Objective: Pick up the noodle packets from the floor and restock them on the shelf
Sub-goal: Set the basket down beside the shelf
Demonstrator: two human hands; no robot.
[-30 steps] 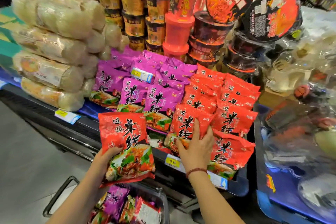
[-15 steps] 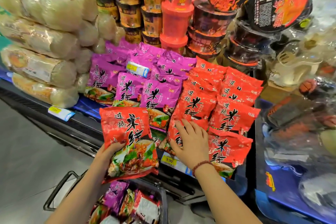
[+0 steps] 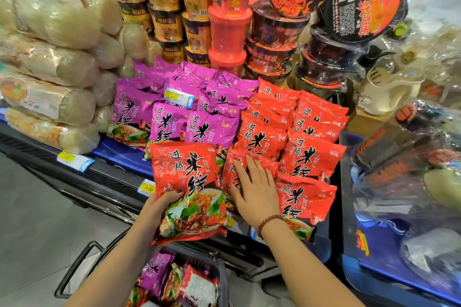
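Head view, single frame. My left hand point(image 3: 162, 207) grips the held red packet point(image 3: 185, 182) at its lower left edge, thumb curled over the printed face. The packet stands upright in the air, in front of the shelf edge point(image 3: 112, 177) and just left of my right hand point(image 3: 257, 192). The right hand lies flat with straight fingers, pressing the front red packet point(image 3: 233, 169) on the shelf; it grasps nothing.

Beyond the right hand's fingertips, the red stack point(image 3: 309, 157) slopes down toward me. Beyond the left hand sit the purple packets point(image 3: 212, 129).

Judged hazards:
(a) The packets are glossy and the stack slopes. If I lift the pressing hand too soon, the front row may slide off the lip.
(b) The overhanging packet point(image 3: 304, 199), just right of my right hand, hangs past the edge. A nudge from my wrist could tip it off the shelf.
(c) My one-edge grip lets the held packet sag or twist, so it may slip into the basket point(image 3: 222, 279) below both hands.
(d) Set down straight ahead, it lands among the purple packets, misfiled.
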